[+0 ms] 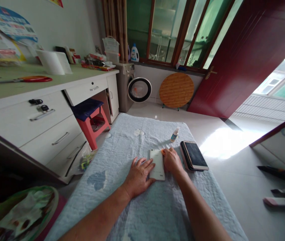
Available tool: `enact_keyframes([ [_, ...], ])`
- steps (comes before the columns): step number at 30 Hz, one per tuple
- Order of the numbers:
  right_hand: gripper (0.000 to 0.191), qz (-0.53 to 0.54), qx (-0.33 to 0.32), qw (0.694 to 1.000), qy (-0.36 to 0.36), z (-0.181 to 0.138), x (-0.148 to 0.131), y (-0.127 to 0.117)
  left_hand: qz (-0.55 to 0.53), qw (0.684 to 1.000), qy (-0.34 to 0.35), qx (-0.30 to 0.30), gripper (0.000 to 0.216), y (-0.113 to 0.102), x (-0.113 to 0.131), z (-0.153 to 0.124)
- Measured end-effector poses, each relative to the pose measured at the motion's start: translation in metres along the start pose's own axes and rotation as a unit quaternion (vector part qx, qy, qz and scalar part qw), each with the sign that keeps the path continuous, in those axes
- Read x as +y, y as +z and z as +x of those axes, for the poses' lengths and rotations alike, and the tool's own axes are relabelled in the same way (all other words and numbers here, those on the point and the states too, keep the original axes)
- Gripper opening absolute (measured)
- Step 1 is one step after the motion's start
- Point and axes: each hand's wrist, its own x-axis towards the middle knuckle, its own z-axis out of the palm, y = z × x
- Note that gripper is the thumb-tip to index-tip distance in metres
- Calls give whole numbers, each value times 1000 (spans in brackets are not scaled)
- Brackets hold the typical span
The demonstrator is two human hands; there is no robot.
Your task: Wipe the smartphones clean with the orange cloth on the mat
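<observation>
A white smartphone [157, 164] lies back side up on the cloth-covered table. My left hand [137, 175] rests flat with its fingers spread, fingertips and thumb touching the phone's left side. At the phone's upper right edge, my right hand [172, 160] is closed around a small orange piece [162, 152]; most of it is hidden by the fingers, so its kind cannot be made out. Beyond the right hand stands a small clear spray bottle [174, 135] with a blue label. To the right lies a stack of phones or tablets, topped by a gold-rimmed smartphone [195, 154].
A pale blue quilted cloth [122, 140] covers the table. Left are a white desk [54, 120], a red stool [94, 125] and a waste bin [54, 204]. Behind stand a washing machine [125, 85] with its door open, a round wooden tabletop [176, 89] and a red door [233, 57].
</observation>
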Motion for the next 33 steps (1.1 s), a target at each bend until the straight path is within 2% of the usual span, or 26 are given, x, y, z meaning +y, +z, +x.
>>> enact_keyframes([
  [3,26,23,10,999,-23,-15,7,3,-5,1000,2,-3,54,1,-1,0],
  [6,38,63,96,993,-36,-34,13,6,-14,1000,8,0,53,2,-4,0],
  [10,23,94,175,980,-25,-55,15,4,-23,999,9,36,58,4,-6,1],
  [13,23,97,208,973,-33,-64,14,1,-27,997,0,67,61,5,-7,1],
  [15,24,78,206,975,-26,-67,12,1,-26,996,-5,79,58,6,-6,1],
  [21,19,-65,144,987,29,-72,3,-1,-28,996,-8,83,39,7,-5,0],
  [24,18,-74,136,986,55,-76,-2,-5,-32,996,-7,84,32,5,-4,0],
  [26,21,-68,155,983,64,-80,-6,-9,-37,996,-8,86,30,4,-4,0],
  [28,26,-53,187,980,49,-84,-11,-12,-41,995,-9,87,28,3,-3,0],
  [30,25,-25,192,981,7,-88,-19,-14,-46,995,-10,89,27,2,-3,1],
  [33,22,10,127,991,-41,-92,-32,-13,-46,995,-9,93,24,0,-1,1],
])
